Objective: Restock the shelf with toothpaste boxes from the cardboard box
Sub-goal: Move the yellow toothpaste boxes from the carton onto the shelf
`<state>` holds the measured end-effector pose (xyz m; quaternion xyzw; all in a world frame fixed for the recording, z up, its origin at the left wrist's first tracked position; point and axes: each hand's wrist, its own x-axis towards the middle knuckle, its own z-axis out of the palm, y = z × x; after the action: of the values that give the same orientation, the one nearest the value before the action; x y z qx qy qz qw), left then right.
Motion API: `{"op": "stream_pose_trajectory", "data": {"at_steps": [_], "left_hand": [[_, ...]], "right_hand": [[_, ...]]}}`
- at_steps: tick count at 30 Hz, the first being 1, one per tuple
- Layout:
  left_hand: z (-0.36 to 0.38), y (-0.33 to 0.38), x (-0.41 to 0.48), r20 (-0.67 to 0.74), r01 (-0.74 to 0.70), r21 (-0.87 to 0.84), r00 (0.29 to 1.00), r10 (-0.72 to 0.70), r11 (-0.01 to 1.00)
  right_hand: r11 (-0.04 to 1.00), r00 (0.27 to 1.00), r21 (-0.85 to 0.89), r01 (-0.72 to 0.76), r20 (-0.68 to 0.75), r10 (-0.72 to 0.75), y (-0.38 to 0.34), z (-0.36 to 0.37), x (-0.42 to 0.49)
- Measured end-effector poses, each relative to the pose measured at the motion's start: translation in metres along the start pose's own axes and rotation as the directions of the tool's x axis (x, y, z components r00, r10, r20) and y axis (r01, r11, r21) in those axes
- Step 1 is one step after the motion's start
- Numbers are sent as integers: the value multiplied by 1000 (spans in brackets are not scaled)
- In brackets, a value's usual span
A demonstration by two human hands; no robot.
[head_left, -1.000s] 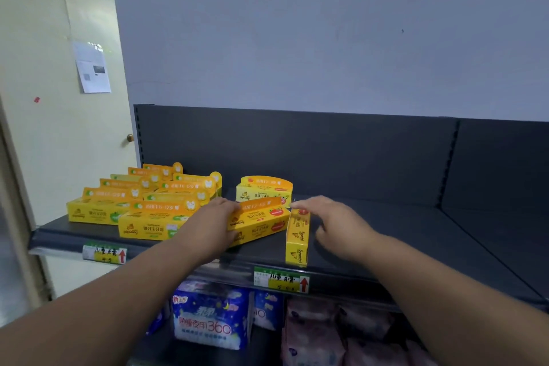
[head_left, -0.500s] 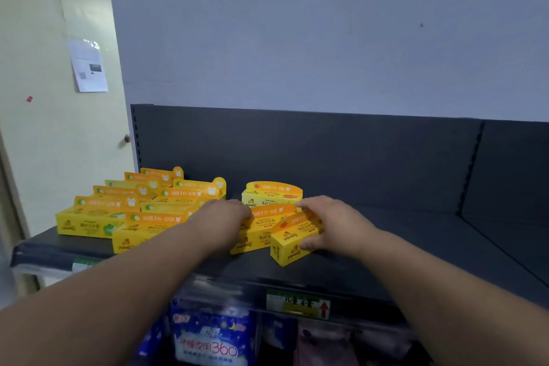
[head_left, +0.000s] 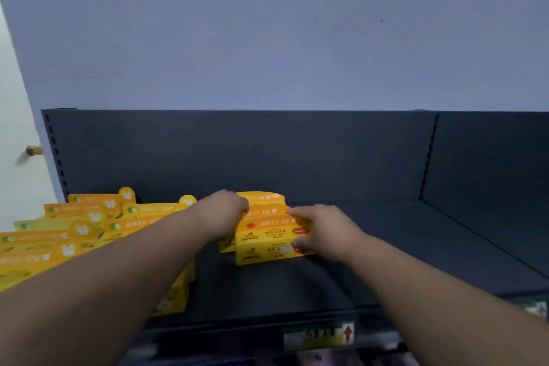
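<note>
toothpaste boxes (head_left: 267, 251): short row of yellow boxes, one behind another, upright on a long edge with the printed faces toward the camera. They sit mid-shelf, set back from the front lip. Three are visible, and only the top of the rear one shows.
right hand (head_left: 323, 232): grips the right end of the row. Fingers are curled over the box tops and the thumb presses the front box's face at its lower right.
left hand (head_left: 222, 217): back of the hand is to the camera, fingers curled over the left end of the row. Fingertips are hidden behind the boxes.
shelf (head_left: 445, 232): dark grey deck with a dark back panel and slotted uprights.
other boxes (head_left: 89, 226): larger batch of yellow boxes with green marks and round tooth tabs, in several rows on the left part of the same shelf. The left forearm crosses in front of them. Blurred, count unclear.
price tag (head_left: 318, 336): on the shelf's front lip, below and right of the row. Yellow-green with a red up arrow, text unreadable.
wall (head_left: 267, 38): blue-grey above the back panel, with a few dark scuffs.
door knob (head_left: 34, 150): brass, on a pale surface left of the shelf.
</note>
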<state>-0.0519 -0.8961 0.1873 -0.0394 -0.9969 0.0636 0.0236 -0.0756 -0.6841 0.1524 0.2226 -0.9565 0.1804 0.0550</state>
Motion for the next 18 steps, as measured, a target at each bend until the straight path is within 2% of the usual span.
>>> {"op": "stream_pose_trajectory", "data": {"at_steps": [6,9,11,14,18], "left_hand": [[-3,-7,10,-87,-33,5,996,33,999],[-4,1,11,-152,-67,-54,987,58,996],[-6,14,8,-201,-117,-99,975,95,988],[-6,47,-1,-257,-230,-133,947,191,964],[6,97,-28,-333,-379,-236,897,292,895]], "right_hand": [[997,996,57,-55,-73,59,-20,22,1],[993,993,93,-74,-86,82,-22,19,-9],[986,981,92,-139,-126,150,-17,13,-21],[955,930,-7,-295,-230,286,-1,1,-51],[890,857,-125,-439,-355,373,22,-13,-105]]}}
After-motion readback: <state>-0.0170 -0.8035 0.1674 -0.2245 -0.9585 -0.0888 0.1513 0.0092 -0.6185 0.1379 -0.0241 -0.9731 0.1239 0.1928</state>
